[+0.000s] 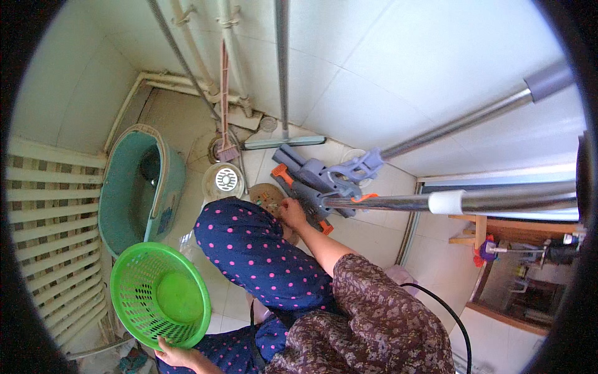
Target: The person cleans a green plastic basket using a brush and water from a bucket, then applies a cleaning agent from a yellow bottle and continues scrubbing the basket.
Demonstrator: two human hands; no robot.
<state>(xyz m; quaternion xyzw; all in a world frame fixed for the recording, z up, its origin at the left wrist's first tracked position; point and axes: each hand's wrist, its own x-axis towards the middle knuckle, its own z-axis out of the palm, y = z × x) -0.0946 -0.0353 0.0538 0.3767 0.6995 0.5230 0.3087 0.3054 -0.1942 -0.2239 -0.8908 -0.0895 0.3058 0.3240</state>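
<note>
My left hand [176, 354] grips the near rim of a green plastic basket [137, 293] with slotted walls. The basket is tilted so that its inside shows, and I see nothing lying in it. My right hand [291, 214] reaches down past my knee, its fingers bent together at the edge of a round brown disc [265, 196] with small bits on it. What those fingers hold, if anything, is too small to make out. Right beside this hand lies a grey flat mop head [302, 198] with orange clips. A white slotted drain cover [227, 179] sits left of the disc.
A teal tub [111, 199] stands at the left by a white slatted panel [56, 237]. Against the far wall lean a squeegee [286, 143] and a small broom [226, 149] near pipes [233, 50]. Metal mop poles [386, 203] cross the right side. A wooden-framed opening [504, 305] lies beyond.
</note>
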